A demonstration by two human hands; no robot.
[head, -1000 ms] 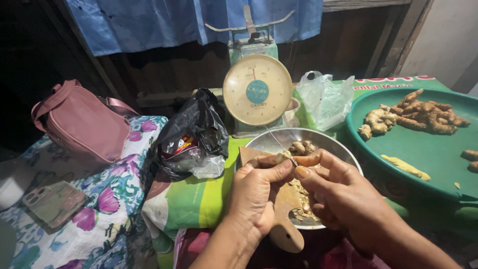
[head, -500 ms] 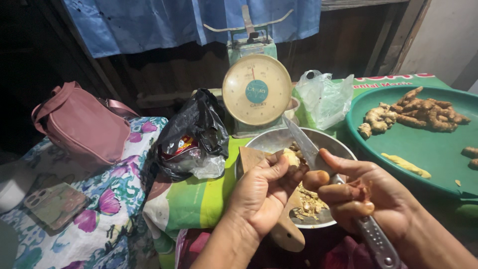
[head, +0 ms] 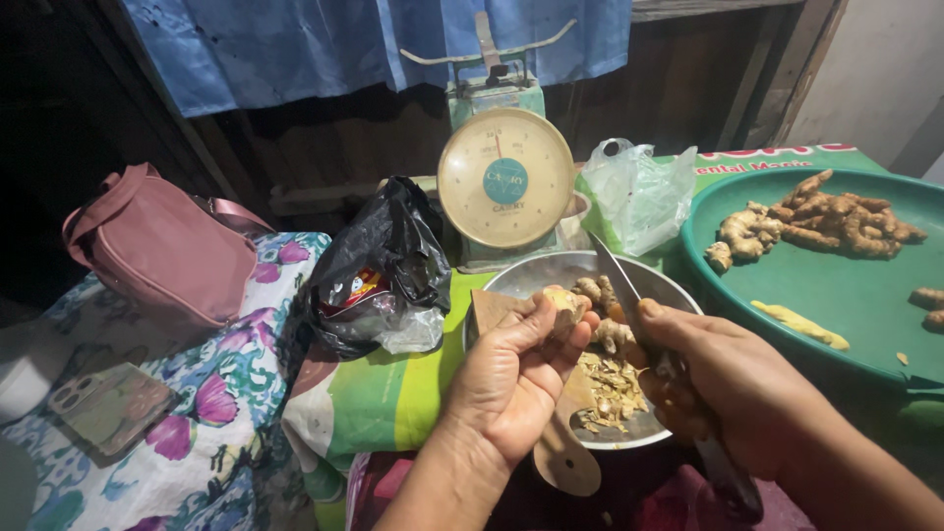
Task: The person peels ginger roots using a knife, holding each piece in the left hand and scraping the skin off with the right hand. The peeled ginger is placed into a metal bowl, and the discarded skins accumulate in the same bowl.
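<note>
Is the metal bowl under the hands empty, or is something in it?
Not empty. The metal bowl holds root pieces and a heap of peelings.

Scale [head: 504, 179]: cream dial w/ blue centre, pale green body. Left of scale: black bag [head: 388, 258], pink handbag [head: 159, 248], floral cloth [head: 226, 393] in white, purple & teal. Right of scale: clear-greenish bag [head: 637, 195], green tray [head: 846, 295] w/ tan-brown roots [head: 816, 218], one yellow peeled piece [head: 798, 324]. Below scale: silver bowl [head: 536, 275]. Behind scale: blue curtain [head: 374, 44].

Scale [head: 504, 178] behind bowl [head: 539, 276]
</note>
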